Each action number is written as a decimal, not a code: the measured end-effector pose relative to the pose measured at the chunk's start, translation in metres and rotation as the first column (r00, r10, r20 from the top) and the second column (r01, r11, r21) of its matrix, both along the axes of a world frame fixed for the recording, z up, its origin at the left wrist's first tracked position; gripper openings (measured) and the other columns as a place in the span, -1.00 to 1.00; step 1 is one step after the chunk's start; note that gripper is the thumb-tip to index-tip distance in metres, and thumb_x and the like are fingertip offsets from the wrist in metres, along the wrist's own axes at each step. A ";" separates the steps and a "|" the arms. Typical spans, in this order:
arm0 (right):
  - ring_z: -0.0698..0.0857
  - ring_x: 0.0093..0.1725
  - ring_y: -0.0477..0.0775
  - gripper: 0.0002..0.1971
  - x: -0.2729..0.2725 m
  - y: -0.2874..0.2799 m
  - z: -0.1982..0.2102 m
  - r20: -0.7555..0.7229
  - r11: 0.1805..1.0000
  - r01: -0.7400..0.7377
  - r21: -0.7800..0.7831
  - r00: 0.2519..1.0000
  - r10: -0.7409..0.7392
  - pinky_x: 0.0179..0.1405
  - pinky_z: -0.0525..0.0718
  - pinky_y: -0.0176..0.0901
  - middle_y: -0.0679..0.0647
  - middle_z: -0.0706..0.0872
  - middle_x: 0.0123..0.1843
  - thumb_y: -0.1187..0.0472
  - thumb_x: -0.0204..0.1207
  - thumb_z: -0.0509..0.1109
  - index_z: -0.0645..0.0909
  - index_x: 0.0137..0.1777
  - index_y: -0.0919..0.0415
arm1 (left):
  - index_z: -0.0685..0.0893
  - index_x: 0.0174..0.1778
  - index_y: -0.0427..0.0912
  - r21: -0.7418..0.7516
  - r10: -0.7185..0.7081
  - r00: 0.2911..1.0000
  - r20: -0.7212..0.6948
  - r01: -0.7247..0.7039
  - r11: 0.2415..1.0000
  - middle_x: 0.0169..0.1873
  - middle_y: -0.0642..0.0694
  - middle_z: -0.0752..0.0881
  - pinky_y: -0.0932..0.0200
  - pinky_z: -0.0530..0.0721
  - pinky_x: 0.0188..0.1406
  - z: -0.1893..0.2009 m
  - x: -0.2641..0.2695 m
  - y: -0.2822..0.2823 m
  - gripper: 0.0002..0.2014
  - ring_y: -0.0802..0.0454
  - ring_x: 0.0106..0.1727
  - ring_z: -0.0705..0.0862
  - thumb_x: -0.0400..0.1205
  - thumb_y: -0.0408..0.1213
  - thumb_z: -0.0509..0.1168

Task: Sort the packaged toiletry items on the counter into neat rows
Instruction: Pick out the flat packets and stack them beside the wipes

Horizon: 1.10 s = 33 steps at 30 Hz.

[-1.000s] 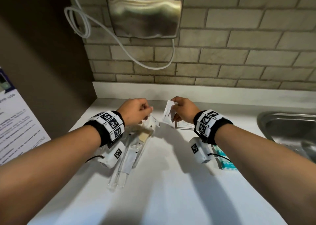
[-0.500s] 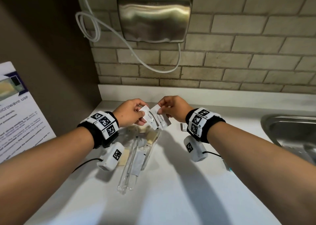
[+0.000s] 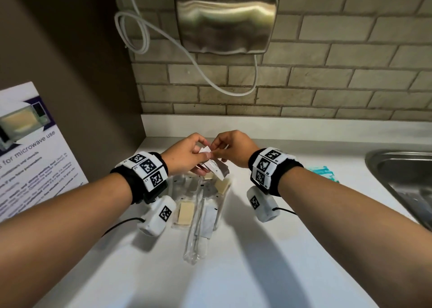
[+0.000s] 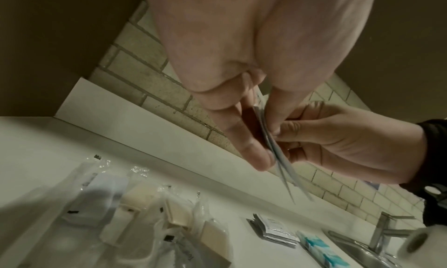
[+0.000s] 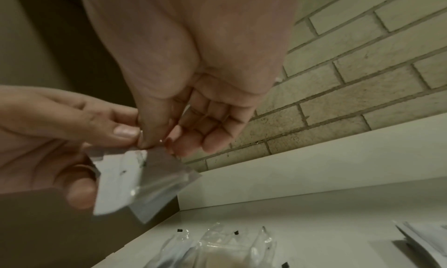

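Note:
Above the white counter (image 3: 233, 272) my two hands meet on a small fan of white and silver sachets (image 3: 216, 167). My left hand (image 3: 194, 158) pinches the sachets (image 4: 278, 157) between thumb and fingers. My right hand (image 3: 225, 149) pinches their top edge (image 5: 135, 180) with thumb and forefinger. Below the hands lie clear plastic packs (image 3: 201, 204) holding soap bars and long toothbrush kits, close together. A flat stack of more sachets (image 4: 275, 228) lies to the right of them, with teal packets (image 3: 323, 173) beyond it.
A steel sink (image 3: 402, 181) with a tap (image 4: 384, 228) sits at the right end of the counter. A hand dryer (image 3: 225, 17) and its looped cable hang on the brick wall. A microwave notice (image 3: 30, 158) is on the dark left wall.
A second ago my right hand held one sachet alone. My hands have come together, and the sachets held apart half a second ago now overlap between both hands.

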State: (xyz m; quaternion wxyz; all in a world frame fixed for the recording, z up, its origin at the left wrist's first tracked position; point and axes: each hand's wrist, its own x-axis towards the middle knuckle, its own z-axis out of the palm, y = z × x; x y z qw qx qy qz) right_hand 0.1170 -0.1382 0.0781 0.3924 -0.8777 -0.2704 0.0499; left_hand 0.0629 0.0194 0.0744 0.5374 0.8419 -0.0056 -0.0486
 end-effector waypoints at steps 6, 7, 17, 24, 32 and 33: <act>0.62 -0.07 0.10 -0.84 -0.017 0.011 -0.023 0.019 0.933 0.054 -0.356 0.999 -0.050 -0.11 0.57 -0.16 0.06 0.67 -0.08 0.17 0.49 0.44 0.65 0.01 0.21 | 0.45 0.41 -0.12 0.136 0.116 0.986 0.123 -0.132 0.982 0.12 -0.19 0.60 -0.10 0.80 -0.13 -0.001 0.007 0.030 -0.69 -0.13 -0.27 0.77 0.76 -0.41 0.07; 0.63 -0.02 0.11 -0.74 -0.022 0.014 -0.031 -0.011 0.863 -0.015 -0.506 1.000 0.011 -0.04 0.60 -0.13 0.08 0.69 -0.01 0.09 0.49 0.45 0.66 0.08 0.24 | 0.48 0.35 -0.10 0.141 0.126 0.983 0.137 -0.145 0.979 0.09 -0.24 0.63 -0.10 0.79 -0.17 0.000 0.007 0.035 -0.72 -0.14 -0.28 0.77 0.76 -0.41 0.05; 0.66 0.03 0.12 -0.43 -0.043 0.031 -0.069 -0.119 0.683 -0.196 -0.704 0.980 0.159 0.00 0.66 -0.06 0.15 0.72 0.20 0.08 0.32 0.64 0.55 0.28 0.27 | 0.45 0.11 -0.18 0.024 0.173 0.979 0.105 -0.176 0.984 0.01 -0.35 0.66 0.00 0.75 -0.32 -0.004 0.019 0.036 -0.77 -0.22 -0.30 0.75 0.70 -0.48 -0.06; 0.69 -0.10 0.10 -0.64 -0.037 0.031 -0.073 -0.150 0.741 -0.202 -0.640 0.979 0.136 -0.07 0.72 -0.04 0.20 0.80 0.08 0.18 0.31 0.61 0.72 0.09 0.25 | 0.51 0.26 -0.08 0.007 0.176 0.980 0.093 -0.177 0.984 0.05 -0.36 0.65 -0.03 0.79 -0.24 -0.017 0.024 0.043 -0.61 -0.26 -0.22 0.78 0.69 -0.50 -0.09; 0.64 0.00 0.11 -0.64 -0.016 0.021 -0.042 -0.072 0.772 -0.139 -0.620 0.990 0.120 -0.02 0.62 -0.11 0.09 0.72 0.05 0.11 0.33 0.62 0.66 0.08 0.21 | 0.60 0.14 -0.12 -0.015 0.223 0.973 0.060 -0.222 0.975 0.09 -0.37 0.65 0.23 0.77 -0.45 -0.029 0.027 0.057 -0.65 -0.12 -0.33 0.75 0.71 -0.49 -0.06; 0.67 -0.01 0.12 -0.71 -0.011 0.018 -0.036 -0.054 0.805 -0.112 -0.583 0.994 0.098 -0.04 0.64 -0.10 0.10 0.74 0.05 0.16 0.35 0.61 0.67 0.03 0.19 | 0.60 0.13 -0.13 -0.018 0.229 0.972 0.052 -0.228 0.973 0.08 -0.37 0.66 0.21 0.78 -0.43 -0.031 0.027 0.059 -0.65 -0.12 -0.34 0.75 0.71 -0.50 -0.05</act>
